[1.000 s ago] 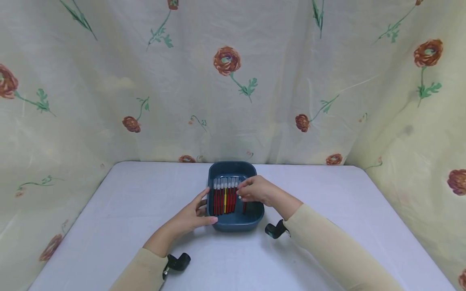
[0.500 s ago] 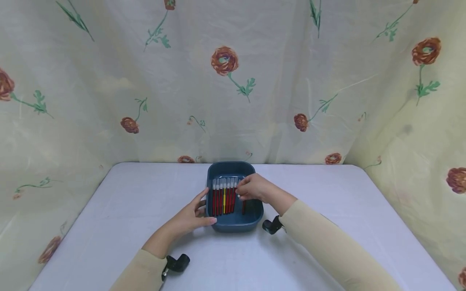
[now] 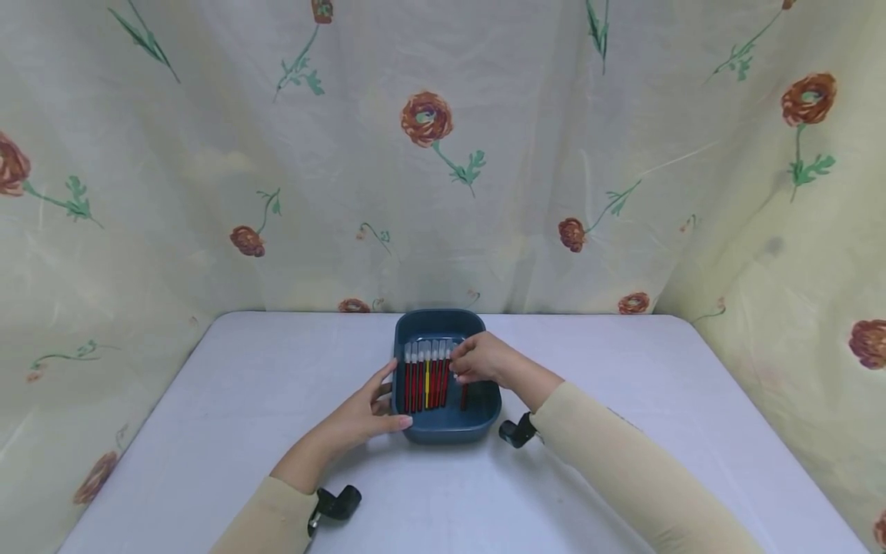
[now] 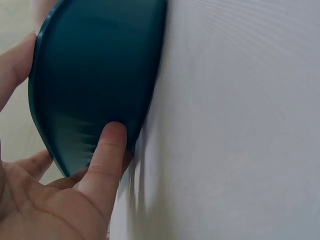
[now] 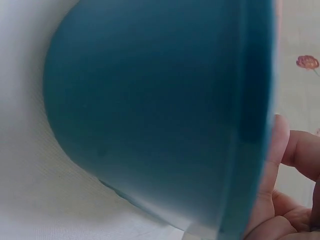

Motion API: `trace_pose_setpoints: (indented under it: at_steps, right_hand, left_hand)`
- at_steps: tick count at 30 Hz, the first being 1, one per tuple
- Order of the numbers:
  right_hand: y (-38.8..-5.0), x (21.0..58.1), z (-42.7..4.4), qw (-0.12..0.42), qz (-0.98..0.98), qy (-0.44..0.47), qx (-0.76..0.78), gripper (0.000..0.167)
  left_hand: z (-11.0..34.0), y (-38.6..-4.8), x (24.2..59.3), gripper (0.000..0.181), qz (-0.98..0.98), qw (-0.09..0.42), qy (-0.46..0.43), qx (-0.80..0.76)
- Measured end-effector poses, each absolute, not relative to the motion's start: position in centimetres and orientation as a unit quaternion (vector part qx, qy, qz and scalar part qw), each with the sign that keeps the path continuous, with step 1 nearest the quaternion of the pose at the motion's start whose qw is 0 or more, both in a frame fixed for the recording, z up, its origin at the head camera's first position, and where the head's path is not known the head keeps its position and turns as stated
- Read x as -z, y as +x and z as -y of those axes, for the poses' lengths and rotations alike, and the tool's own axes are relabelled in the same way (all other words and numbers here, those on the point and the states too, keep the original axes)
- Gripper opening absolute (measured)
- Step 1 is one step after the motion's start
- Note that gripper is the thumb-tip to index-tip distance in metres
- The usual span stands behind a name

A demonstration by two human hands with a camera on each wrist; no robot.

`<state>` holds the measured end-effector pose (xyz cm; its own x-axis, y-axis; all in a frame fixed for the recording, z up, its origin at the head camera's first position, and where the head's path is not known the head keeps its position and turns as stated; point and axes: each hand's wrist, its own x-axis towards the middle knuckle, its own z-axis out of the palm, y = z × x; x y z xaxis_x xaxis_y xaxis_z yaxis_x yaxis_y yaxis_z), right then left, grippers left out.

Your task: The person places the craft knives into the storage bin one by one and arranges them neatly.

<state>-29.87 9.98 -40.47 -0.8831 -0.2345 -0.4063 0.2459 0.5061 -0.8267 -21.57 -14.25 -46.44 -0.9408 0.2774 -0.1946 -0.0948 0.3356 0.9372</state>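
A dark blue tray [image 3: 446, 435] stands on the white table, with a row of red capped pens [image 3: 414, 385] and one yellow pen [image 3: 428, 385] lying side by side inside. My left hand [image 3: 356, 415] holds the tray's left side, thumb at the near corner; in the left wrist view, fingers [image 4: 107, 155] touch its outer wall. Over the tray's right part, my right hand [image 3: 484, 360] pinches near the capped end of a pen; its fingertips partly hide what they grip. Below that hand shows the lower end of a red pen [image 3: 464, 397], apart from the row.
The white table [image 3: 291, 362] extends on both sides of the tray. Behind it hangs a pale curtain [image 3: 311, 154] printed with flowers. A black wrist camera [image 3: 517, 431] on the right arm sits near the tray's front right corner.
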Motion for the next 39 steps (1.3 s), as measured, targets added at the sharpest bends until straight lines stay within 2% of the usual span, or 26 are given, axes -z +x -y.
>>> trace_pose_setpoints:
  at_steps: [12, 39]
  right_hand:
    - [-29.5, 40.1, -9.9, 0.230, -0.851, 0.005, 0.472, 0.025]
    - [-28.8, 39.5, -10.7, 0.209, -0.857, -0.014, 0.470, 0.032]
  left_hand:
    - [14.3, -21.6, 46.5, 0.107, -0.790, 0.164, 0.068, -0.587]
    - [14.3, -21.5, 46.3, 0.104, -0.797, 0.168, 0.065, -0.577]
